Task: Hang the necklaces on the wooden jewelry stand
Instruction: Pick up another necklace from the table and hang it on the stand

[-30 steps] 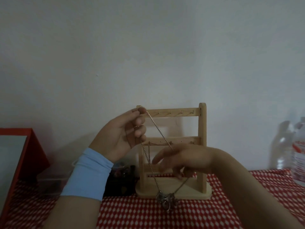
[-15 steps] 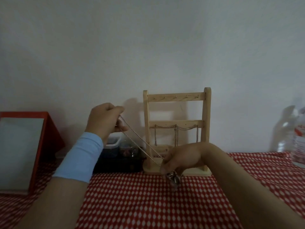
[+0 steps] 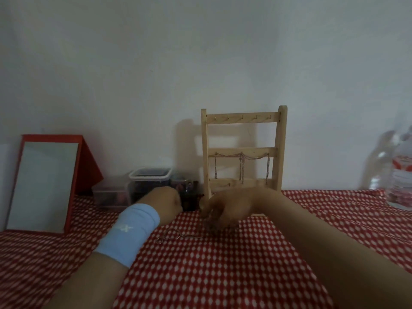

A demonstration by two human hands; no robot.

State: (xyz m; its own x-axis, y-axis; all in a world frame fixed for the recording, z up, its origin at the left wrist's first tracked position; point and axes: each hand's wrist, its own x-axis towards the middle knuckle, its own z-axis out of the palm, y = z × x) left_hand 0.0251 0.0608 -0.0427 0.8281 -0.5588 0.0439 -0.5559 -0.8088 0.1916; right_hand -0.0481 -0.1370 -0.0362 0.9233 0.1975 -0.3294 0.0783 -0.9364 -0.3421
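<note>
The wooden jewelry stand (image 3: 243, 118) stands at the back of the table against the wall. Thin chains (image 3: 242, 166) hang from its middle rail; no chain hangs from the hooks on its top rail. A silver necklace (image 3: 178, 236) lies slack on the red checked cloth in front of the stand. My right hand (image 3: 227, 208) is down on the cloth, fingers curled over the necklace's pendant end. My left hand (image 3: 166, 202), with a blue wristband, is low by the dark containers; its fingers are hidden behind the hand.
Clear lidded boxes (image 3: 149, 181) and a dark container (image 3: 188, 197) sit left of the stand. A red-framed mirror (image 3: 44, 186) leans at the far left. A plastic water bottle (image 3: 399, 172) stands at the right edge. The tablecloth (image 3: 211, 275) stretches toward me.
Both hands dropped from the stand to the table. The necklace, held taut between them before, now lies slack on the cloth. My left hand no longer holds the chain.
</note>
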